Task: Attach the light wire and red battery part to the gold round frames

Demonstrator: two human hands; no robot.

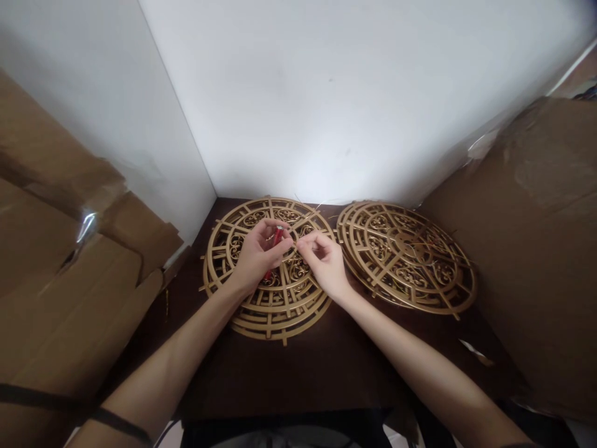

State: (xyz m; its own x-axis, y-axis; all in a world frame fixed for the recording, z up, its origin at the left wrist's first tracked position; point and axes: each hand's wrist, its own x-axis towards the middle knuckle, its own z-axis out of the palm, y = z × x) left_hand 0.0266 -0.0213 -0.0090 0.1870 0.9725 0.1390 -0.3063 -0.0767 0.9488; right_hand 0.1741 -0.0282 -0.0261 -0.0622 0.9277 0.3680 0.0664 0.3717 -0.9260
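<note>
My left hand (261, 252) is closed around a red lighter (278, 236) with a metal top. Its thumb and forefinger come close to the fingertips of my right hand (324, 258). The right thumb and forefinger are pinched together; whatever thin piece lies between them is too small to make out. Both hands are over a stack of round gold lattice panels (261, 305), decorated with scrollwork and spokes. Thin strands (308, 211) stick up at the far side of this stack.
A second stack of gold round panels (405, 249) lies to the right on the dark brown table (298, 379). A small blade-like object (476, 352) lies at the right. Cardboard stands left (69, 267) and right (527, 249), with a white wall (326, 106) behind.
</note>
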